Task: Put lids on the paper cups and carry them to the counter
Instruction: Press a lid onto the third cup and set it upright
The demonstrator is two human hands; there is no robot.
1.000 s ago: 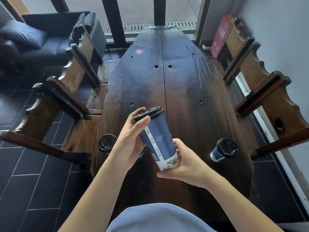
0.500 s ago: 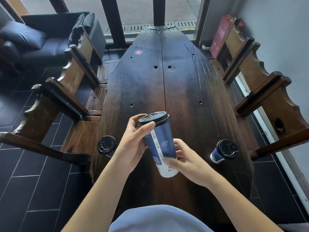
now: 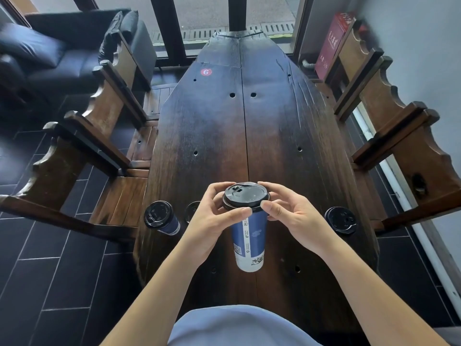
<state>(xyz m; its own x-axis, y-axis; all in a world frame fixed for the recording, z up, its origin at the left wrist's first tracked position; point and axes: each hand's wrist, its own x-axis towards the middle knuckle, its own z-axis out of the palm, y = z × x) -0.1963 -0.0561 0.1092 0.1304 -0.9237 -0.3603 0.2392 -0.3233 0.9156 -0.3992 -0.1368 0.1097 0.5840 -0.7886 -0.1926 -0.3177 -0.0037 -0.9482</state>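
- Tall blue paper cup [image 3: 249, 242]: I see it upright at the near end of the dark wooden table [image 3: 269, 136], my landmark; whether its base touches the top I cannot tell.
- Black lid [image 3: 245, 196]: seated on that cup's rim.
- Left hand [image 3: 212, 218]: fingers curled around the lid's left edge, thumb pressing the front.
- Right hand [image 3: 291, 213]: grasping the lid's right edge likewise.
- Small lidded cup [image 3: 161, 217]: at the table's near left edge.
- Another lidded cup [image 3: 340, 221]: at the table's near right edge.
- Round black item [image 3: 192, 213]: on the table beside the left cup, partly hidden by my left hand.
- Red sticker marked 6 [image 3: 206, 71]: toward the table's far end.
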